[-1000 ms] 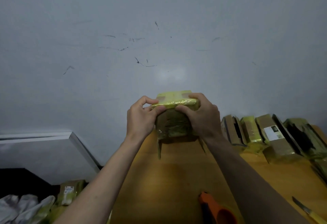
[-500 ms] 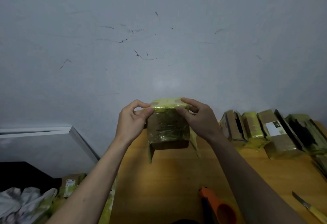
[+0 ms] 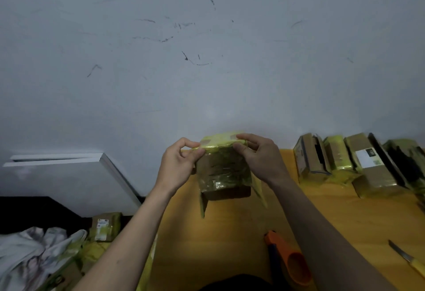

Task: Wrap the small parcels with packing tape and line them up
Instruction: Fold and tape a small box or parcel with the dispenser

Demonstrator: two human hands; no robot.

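While both hands work at its top edge, the parcel [image 3: 222, 171] stands upright on the table [image 3: 230, 233], near the wall [image 3: 207, 60]. Left hand [image 3: 177, 166] pinches the yellow tape at the top left corner between thumb and forefinger; right hand [image 3: 259, 157] grips the top right corner, thumb on the near face, fingers curled over the top. Yellow film covers the top and upper front of the parcel; bare cardboard shows along the bottom, and two loose strips hang down at either lower corner. To the right of the grip, a row of wrapped parcels [image 3: 358, 164] lies along the wall, touching one another, well apart from the held one. Nearer the person, below the right forearm, lies an orange tape dispenser [image 3: 287, 260]; further right, a knife [image 3: 409, 258] with a yellow handle. Off the table's left edge, below the left arm, sit another labelled parcel [image 3: 104, 226] and crumpled white cloth [image 3: 30, 251]. A white board [image 3: 69, 175] leans against the wall on the left. Nothing stands between the grip and the row.
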